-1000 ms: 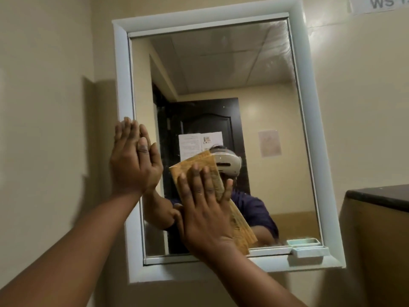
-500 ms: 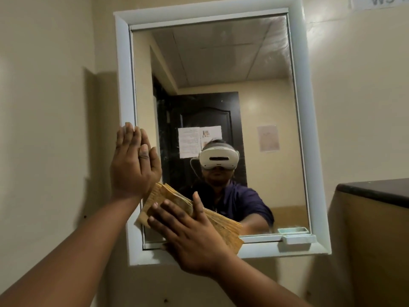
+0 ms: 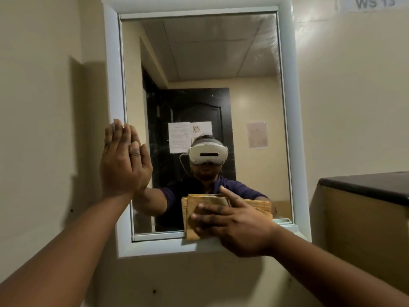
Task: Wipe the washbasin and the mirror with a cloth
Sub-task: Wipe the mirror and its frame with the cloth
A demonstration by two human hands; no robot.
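A white-framed mirror [image 3: 287, 63] hangs on the cream wall straight ahead. My right hand [image 3: 234, 224] presses a folded tan cloth [image 3: 190, 218] flat against the glass at the mirror's lower edge, near the middle. My left hand [image 3: 124, 160] lies flat, fingers together, against the frame's left side at mid height, with nothing in it. The glass reflects a person in a white headset, a dark door and the ceiling. The washbasin is out of view.
A dark-topped wooden cabinet [image 3: 365, 187] juts out at the right, close to the mirror. A small white shelf [image 3: 285, 224] sits at the mirror's lower right corner. A label reading WS 13 [image 3: 374, 3] is on the wall at top right.
My right hand slid the cloth down from mid-mirror to the lower left, then rightward along the bottom edge. My left hand stayed pressed on the frame's left side.
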